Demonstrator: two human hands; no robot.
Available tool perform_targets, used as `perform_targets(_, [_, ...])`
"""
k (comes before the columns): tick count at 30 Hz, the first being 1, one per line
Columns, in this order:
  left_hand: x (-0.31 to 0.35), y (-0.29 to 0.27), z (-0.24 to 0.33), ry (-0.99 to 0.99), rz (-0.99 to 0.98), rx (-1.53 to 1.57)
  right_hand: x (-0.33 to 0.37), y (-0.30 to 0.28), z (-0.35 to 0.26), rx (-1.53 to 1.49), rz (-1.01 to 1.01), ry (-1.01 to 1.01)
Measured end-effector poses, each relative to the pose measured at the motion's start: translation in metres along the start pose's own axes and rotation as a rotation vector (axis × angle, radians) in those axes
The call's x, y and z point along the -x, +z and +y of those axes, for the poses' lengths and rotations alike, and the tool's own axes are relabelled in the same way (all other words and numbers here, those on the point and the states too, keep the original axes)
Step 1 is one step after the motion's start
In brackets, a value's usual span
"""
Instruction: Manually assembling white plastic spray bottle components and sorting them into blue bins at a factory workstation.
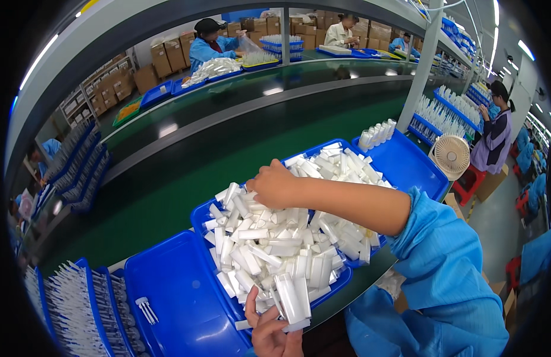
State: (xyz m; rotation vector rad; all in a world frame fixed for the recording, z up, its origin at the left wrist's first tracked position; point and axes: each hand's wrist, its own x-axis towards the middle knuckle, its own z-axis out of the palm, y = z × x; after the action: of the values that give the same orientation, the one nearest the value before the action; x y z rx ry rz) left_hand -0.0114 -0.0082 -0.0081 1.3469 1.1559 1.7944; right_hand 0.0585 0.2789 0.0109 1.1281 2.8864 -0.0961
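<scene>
My left hand (272,334), at the bottom centre, holds a few white tube-shaped plastic pieces (291,297) side by side, their lower ends against my fingers and thumb. My right hand (273,184) reaches across to the far side of a heap of the same white pieces (269,244). Its fingers are bent down into the heap, and whatever is between them is hidden. The heap fills a blue tray (342,281). Behind it to the right, a second blue tray (347,143) holds more of these pieces, partly covered by my right forearm.
Left stands a blue tray (162,256) with a few small white stemmed parts (146,310), beside racks of white parts (73,303). A blue tray (406,160) with upright white tubes (376,135) and a fan (451,156) are right. Beyond runs a green conveyor belt (168,169); other people work there.
</scene>
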Motion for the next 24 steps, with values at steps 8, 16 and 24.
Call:
perform_targets(8, [-0.003, -0.009, 0.008, 0.072, -0.092, -0.160, 0.047, -0.002, 0.014, -0.505, 0.420, -0.046])
perform_targets(16, [-0.016, 0.000, 0.011, 0.179, -0.259, -0.305, 0.134, -0.034, -0.032, -1.802, -0.122, 0.161])
perform_targets(24, [-0.017, 0.008, 0.006, 0.181, -0.316, -0.332, 0.154, -0.031, -0.039, -1.951, -0.273, 0.182])
